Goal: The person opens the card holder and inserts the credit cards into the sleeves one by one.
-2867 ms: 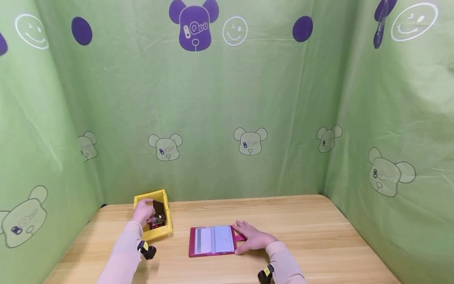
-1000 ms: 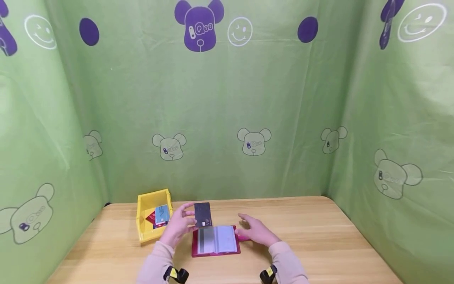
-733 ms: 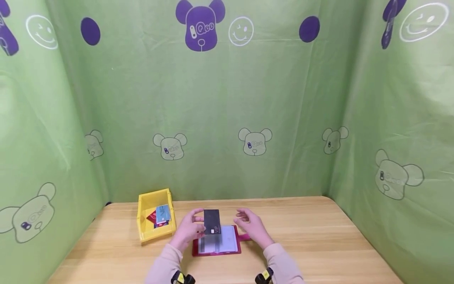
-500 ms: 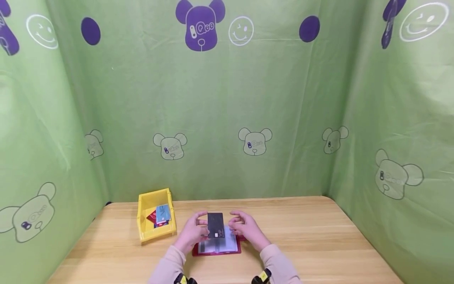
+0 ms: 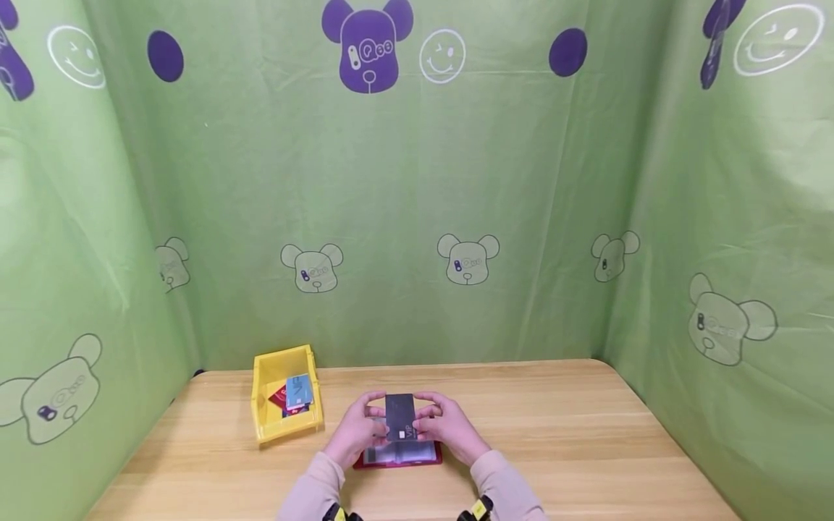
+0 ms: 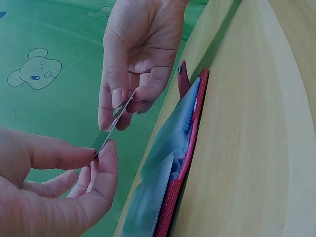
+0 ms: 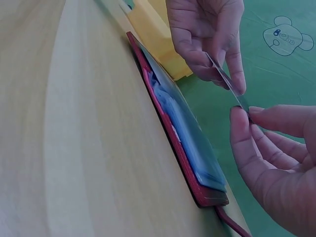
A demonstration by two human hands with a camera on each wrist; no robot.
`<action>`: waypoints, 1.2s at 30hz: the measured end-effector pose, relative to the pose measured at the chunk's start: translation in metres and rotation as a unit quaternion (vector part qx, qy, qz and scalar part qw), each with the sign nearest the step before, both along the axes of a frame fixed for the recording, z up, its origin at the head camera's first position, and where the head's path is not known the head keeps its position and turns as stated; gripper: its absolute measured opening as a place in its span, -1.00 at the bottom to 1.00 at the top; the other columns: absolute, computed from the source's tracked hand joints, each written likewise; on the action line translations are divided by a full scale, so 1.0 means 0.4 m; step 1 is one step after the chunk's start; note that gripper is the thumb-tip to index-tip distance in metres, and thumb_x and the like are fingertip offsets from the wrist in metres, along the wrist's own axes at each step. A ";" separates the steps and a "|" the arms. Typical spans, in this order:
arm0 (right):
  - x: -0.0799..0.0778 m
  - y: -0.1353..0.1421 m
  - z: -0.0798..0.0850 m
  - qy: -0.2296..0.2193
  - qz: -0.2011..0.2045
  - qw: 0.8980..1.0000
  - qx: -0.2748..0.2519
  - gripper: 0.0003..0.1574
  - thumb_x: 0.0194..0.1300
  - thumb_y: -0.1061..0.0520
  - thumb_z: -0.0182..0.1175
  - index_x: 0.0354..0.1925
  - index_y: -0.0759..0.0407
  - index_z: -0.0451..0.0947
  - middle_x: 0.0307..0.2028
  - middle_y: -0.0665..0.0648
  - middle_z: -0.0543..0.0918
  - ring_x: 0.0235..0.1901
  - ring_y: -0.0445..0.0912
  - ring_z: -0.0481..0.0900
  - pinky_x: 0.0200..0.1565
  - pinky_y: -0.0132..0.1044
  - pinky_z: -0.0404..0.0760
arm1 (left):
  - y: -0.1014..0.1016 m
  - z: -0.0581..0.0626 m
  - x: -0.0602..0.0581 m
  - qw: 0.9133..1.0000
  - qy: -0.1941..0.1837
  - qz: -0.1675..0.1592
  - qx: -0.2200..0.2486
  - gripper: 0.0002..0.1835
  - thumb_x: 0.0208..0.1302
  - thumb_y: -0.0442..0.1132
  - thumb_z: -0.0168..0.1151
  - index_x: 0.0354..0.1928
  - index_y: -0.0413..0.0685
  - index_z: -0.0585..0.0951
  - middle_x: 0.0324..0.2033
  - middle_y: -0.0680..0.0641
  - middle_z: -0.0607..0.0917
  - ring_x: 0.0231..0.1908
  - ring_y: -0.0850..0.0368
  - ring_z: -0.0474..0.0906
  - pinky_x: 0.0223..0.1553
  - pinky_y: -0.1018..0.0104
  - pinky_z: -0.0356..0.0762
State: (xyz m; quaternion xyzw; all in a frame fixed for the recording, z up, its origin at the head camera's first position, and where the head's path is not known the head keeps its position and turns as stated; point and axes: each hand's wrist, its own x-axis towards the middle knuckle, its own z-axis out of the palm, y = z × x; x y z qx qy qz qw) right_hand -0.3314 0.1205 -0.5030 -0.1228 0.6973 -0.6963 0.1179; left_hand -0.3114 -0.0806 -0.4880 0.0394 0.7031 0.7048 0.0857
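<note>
A black VIP card (image 5: pixel 399 416) is held up between both hands in the head view. My left hand (image 5: pixel 360 428) pinches its left edge between thumb and fingers, and my right hand (image 5: pixel 450 427) pinches the right edge. Seen edge-on in the left wrist view, the card (image 6: pixel 117 117) is a thin line with fingertips at both ends. Below it a red card holder (image 5: pixel 396 465) lies spread on the table, its clear plastic sleeves (image 7: pixel 185 128) showing. The hands and card cover the holder's far part in the head view.
To the left, a yellow bin (image 5: pixel 267 432) holds several cards, a blue card (image 5: pixel 298 391) on top and a red card (image 5: pixel 279 397) under it. The wooden table (image 5: pixel 554 434) meets green printed curtains (image 5: pixel 521 181) at the back and sides.
My left hand took the black card out of the yellow bin and carried it right, above the holder. My right hand left the holder's right side and took the card's other edge.
</note>
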 end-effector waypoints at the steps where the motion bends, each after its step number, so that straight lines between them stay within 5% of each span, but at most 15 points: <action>1: -0.001 0.000 0.000 -0.003 -0.003 1.000 0.001 -0.18 0.13 0.41 0.20 0.35 0.40 0.21 -0.20 0.26 0.64 -0.41 -0.14 0.63 -0.26 -0.27 0.75 | -0.001 0.000 0.000 1.000 -0.001 0.000 0.000 -0.13 -0.06 -0.70 0.05 0.42 -0.29 0.16 -0.10 -0.28 0.48 -0.34 0.05 0.51 -0.34 0.24 0.70; 8: -0.007 0.001 0.002 -0.007 -0.023 1.000 0.002 -0.16 0.11 0.42 0.21 0.37 0.32 0.24 -0.21 0.24 0.65 -0.40 -0.14 0.62 -0.27 -0.29 0.74 | -0.025 0.018 0.002 1.000 0.012 -0.013 -0.023 -0.22 0.06 -0.59 0.15 0.40 -0.33 0.18 -0.06 -0.32 0.50 -0.29 0.04 0.58 -0.23 0.15 0.74; 14: -0.019 0.008 -0.001 -0.007 -0.042 0.999 0.006 -0.12 0.09 0.46 0.20 0.39 0.28 0.23 -0.23 0.22 0.63 -0.42 -0.13 0.62 -0.29 -0.28 0.74 | -0.085 0.040 0.005 0.991 0.061 -0.029 -0.115 -0.29 0.14 -0.43 0.26 0.36 -0.32 0.28 0.15 -0.45 0.45 -0.02 -0.17 0.59 0.06 -0.03 0.64; 21: -0.023 0.016 -0.004 -0.013 -0.047 0.999 0.009 -0.12 0.08 0.47 0.20 0.38 0.33 0.21 -0.28 0.16 0.61 -0.46 -0.15 0.61 -0.31 -0.29 0.74 | -0.137 0.038 0.020 0.942 0.124 -0.062 -0.305 -0.29 0.15 -0.23 0.35 0.35 -0.20 0.36 0.32 -0.35 0.40 0.32 -0.41 0.27 0.30 -0.38 0.24; 27: -0.020 0.020 -0.006 -0.019 -0.042 0.999 0.024 -0.10 0.02 0.51 0.16 0.37 0.42 0.21 -0.32 0.15 0.58 -0.48 -0.15 0.59 -0.38 -0.33 0.72 | -0.139 0.015 0.017 0.880 0.165 -0.119 -0.428 -0.26 0.15 -0.16 0.37 0.34 -0.31 0.35 0.34 -0.40 0.35 0.32 -0.40 0.30 0.33 -0.32 0.24; 29: -0.017 0.022 -0.006 -0.023 -0.037 0.999 0.032 -0.09 0.00 0.53 0.15 0.37 0.45 0.20 -0.32 0.15 0.58 -0.47 -0.15 0.59 -0.40 -0.34 0.71 | -0.136 0.006 0.015 0.867 0.174 -0.128 -0.449 -0.25 0.14 -0.15 0.38 0.33 -0.33 0.36 0.33 -0.42 0.36 0.29 -0.41 0.33 0.31 -0.32 0.28; 36: -0.008 0.030 0.004 -0.039 -0.010 0.997 0.061 -0.11 0.00 0.52 0.15 0.35 0.47 0.20 -0.30 0.15 0.58 -0.45 -0.15 0.56 -0.41 -0.40 0.67 | -0.130 0.001 0.023 0.855 0.175 -0.131 -0.470 -0.24 0.09 -0.16 0.41 0.31 -0.36 0.38 0.26 -0.41 0.46 0.21 -0.38 0.43 0.26 -0.28 0.37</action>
